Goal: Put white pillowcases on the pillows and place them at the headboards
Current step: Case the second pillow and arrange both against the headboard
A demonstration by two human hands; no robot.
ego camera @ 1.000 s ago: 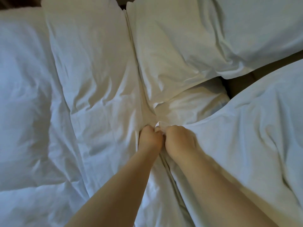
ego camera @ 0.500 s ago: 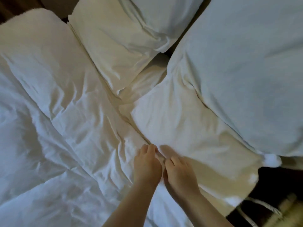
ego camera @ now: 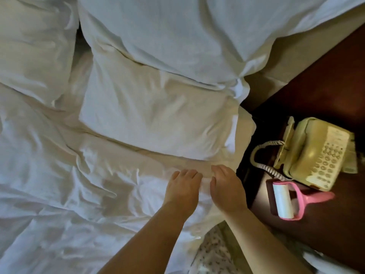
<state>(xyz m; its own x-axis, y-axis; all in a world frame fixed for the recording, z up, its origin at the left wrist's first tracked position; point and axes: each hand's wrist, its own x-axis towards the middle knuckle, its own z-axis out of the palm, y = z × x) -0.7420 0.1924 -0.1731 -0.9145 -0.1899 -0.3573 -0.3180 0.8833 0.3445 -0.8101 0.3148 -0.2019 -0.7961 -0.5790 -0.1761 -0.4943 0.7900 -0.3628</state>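
Note:
Several white pillows lie on the bed. One cased pillow (ego camera: 154, 117) lies flat just beyond my hands, and a larger one (ego camera: 177, 36) overlaps its far edge. A third pillow (ego camera: 33, 46) is at the far left. My left hand (ego camera: 183, 187) and my right hand (ego camera: 227, 187) sit side by side on the white pillowcase cloth (ego camera: 187, 165) at the near edge of the flat pillow. Their fingers curl down into the cloth, and a small ridge of it bunches between them. Both thumbs are hidden.
A rumpled white duvet (ego camera: 59, 194) covers the bed to the left. At the right a dark wooden nightstand (ego camera: 325, 76) holds a cream telephone (ego camera: 316, 153) with a coiled cord and a pink lint roller (ego camera: 286, 202). Patterned carpet (ego camera: 213, 252) shows beside the bed.
My hands have moved right along the pillow's near edge, staying together, and their tight fists have loosened. The view swung right, bringing the nightstand, telephone and lint roller into sight.

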